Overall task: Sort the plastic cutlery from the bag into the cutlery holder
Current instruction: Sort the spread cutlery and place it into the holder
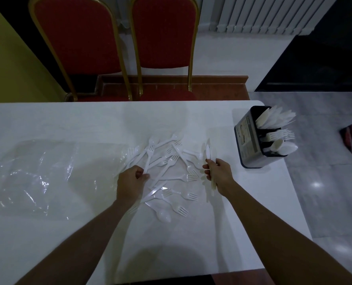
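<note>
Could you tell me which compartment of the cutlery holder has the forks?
The middle compartment of the cutlery holder: tines show there, knives behind it, spoons in front.

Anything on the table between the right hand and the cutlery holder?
No. In the head view, the table between the right hand and cutlery holder is bare.

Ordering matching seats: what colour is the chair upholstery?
Red, with gold-coloured frames, on the chairs, seen in the head view.

Both forearms reach forward; left hand (132,177) pinches closed, right hand (218,173) grips, fingers curled.
</note>
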`<state>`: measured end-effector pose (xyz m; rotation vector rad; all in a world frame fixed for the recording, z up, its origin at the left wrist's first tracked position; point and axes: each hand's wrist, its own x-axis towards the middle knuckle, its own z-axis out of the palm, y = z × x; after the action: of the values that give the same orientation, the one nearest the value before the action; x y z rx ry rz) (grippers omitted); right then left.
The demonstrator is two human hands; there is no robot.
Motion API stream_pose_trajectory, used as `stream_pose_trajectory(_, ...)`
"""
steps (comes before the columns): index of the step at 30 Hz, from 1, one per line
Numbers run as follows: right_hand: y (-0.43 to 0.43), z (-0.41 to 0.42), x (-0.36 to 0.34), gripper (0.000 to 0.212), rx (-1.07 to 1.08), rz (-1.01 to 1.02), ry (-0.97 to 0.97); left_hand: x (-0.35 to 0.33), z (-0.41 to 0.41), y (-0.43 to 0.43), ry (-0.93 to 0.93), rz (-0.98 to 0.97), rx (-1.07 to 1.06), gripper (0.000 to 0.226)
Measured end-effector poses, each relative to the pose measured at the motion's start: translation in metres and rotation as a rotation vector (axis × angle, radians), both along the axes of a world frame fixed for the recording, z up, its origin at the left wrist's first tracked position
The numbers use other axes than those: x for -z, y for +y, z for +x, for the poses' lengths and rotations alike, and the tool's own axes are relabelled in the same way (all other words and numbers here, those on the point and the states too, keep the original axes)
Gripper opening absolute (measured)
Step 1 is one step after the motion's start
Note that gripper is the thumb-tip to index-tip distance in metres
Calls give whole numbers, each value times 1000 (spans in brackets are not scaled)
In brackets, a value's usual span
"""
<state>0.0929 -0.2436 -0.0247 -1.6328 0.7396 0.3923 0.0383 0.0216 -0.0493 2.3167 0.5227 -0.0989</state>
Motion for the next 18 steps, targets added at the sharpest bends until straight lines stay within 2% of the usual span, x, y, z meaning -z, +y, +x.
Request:
stream_pose_trajectory(3,2,1,0,21,-6,3,3,0,-2,-3,-85,126,108,29)
stream_pose_trajectory(6,3,1,0,21,-13,5,1,0,-7,-5,-31,7,335,35)
stream_pose_trajectory(8,5,1,0,21,-20,11,6,3,-13,-4,2,2,525,40)
stream_pose_trajectory(10,7,1,1,22,-28,4,9,4,-18,-4,17,-64,584,42)
stream_pose_trajectory(13,9,1,-1,24,-31,-7,11,2,-20,-6,6,-128,523,34)
stream_pose_trajectory(16,8,1,-5,29,-35,8,13,-4,-17,1,-83,-169,247,19)
stream_pose_trajectory(18,7,-1,-8,34,-51,3,14,-6,-18,15,-90,-159,139,16)
